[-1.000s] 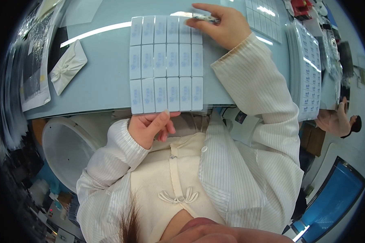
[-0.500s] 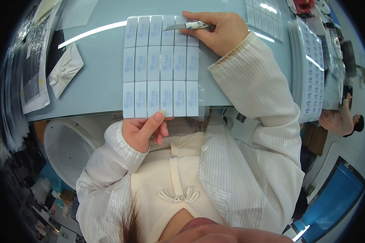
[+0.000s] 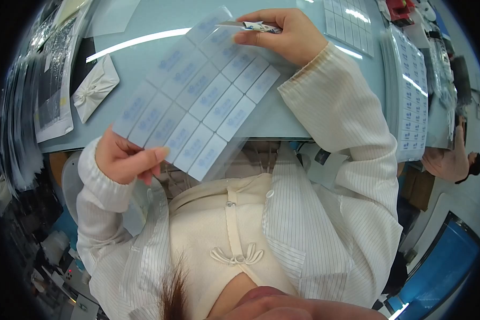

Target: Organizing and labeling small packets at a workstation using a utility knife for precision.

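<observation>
A translucent sheet of white rectangular stickers with faint blue print [image 3: 210, 101] is held slantwise over the near part of the table. My left hand [image 3: 128, 160] is closed on its lower left corner, thumb on top and fingers beneath. At the far end of the sheet my right hand [image 3: 296, 37] grips a craft knife [image 3: 258, 26] with a patterned handle, its thin blade pointing left over the stickers. The right thumb and fingers are also at the sheet's far edge; whether they pinch it I cannot tell.
A white knotted fabric piece [image 3: 97, 88] lies left on the glass-topped table [image 3: 128, 40]. Plastic sleeves [image 3: 18, 122] stand along the far left. A stack of printed sheets [image 3: 410, 101] is at the right, another sticker sheet [image 3: 346, 26] far right. A person [image 3: 448, 160] works beyond.
The sheet has turned clockwise from upright to slanted, its near end swinging left. My left hand has moved left and slightly up with its corner. The right hand stays nearly in place.
</observation>
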`<control>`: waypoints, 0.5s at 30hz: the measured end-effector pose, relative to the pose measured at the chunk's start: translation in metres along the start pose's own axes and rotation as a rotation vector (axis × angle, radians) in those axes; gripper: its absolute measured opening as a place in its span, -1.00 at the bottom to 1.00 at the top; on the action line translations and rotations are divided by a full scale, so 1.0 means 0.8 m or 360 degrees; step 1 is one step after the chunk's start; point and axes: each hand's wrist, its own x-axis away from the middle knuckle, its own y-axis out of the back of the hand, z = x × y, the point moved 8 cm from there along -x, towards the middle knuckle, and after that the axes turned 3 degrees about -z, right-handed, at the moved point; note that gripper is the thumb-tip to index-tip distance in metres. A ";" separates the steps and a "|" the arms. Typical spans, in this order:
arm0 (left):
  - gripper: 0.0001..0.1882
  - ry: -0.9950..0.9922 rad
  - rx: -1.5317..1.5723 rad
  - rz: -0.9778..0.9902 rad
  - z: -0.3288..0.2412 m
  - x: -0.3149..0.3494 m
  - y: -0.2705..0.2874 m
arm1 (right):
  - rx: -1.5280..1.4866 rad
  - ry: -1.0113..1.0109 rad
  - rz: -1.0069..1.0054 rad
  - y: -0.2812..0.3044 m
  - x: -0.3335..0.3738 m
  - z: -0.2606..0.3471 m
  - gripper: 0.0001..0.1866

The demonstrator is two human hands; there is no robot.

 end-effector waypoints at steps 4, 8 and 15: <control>-0.75 -0.0102 -0.0070 0.0134 -0.025 -0.009 0.009 | -0.0570 -0.0098 0.0432 -0.015 -0.012 -0.005 -0.63; -0.83 -0.0081 -0.0225 0.0184 -0.034 -0.023 0.031 | -0.0472 -0.0237 0.0564 -0.011 -0.011 -0.017 -0.61; -0.71 -0.0171 -0.0391 -0.0113 -0.019 -0.042 0.047 | -0.0098 -0.0153 0.0227 0.011 0.062 -0.012 -0.72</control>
